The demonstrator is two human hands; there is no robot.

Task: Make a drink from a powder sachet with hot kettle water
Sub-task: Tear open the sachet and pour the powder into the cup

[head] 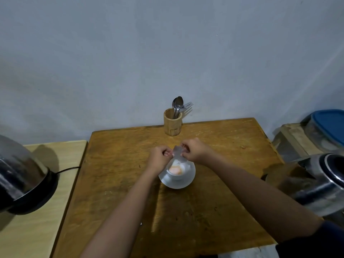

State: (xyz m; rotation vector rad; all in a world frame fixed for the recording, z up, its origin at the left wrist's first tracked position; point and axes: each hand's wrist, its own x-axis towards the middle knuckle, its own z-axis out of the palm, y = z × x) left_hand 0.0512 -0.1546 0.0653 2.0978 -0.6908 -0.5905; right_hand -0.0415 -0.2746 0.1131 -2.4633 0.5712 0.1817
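Hands (pixel 161 156) (pixel 195 150) pinching unreadable sachet (pixel 179 153)

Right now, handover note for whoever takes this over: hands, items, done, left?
Left hand and right hand: both pinch the sachet over the cup.
Cup sits on a saucer, mid table; pinkish powder already lies in it.
Kettle on its base, far left. Spoons in the wooden holder at the back.
Done: sachet opened, powder going in.
Left: finish emptying, pour water, stir.
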